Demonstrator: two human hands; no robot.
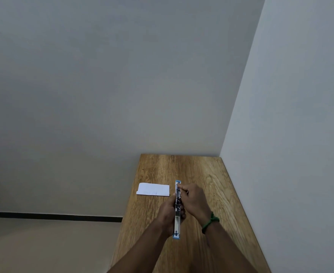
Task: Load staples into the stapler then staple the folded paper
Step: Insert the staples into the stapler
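Left hand point(167, 212) grips the opened blue-and-silver metal stapler point(177, 220) steady over the wooden desk point(211, 174). Right hand point(193, 198) fingers point(182, 187) pinch at its channel, apparently seating staples too small to see. The folded white paper point(153, 189) waits left of the fingers.

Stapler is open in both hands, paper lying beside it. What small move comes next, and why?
Probably push the right hand down into the open channel of the stapler to seat the staples. The left hand grips its middle, the right pinches at its far half, and the folded paper lies apart. Staples are too small to see.
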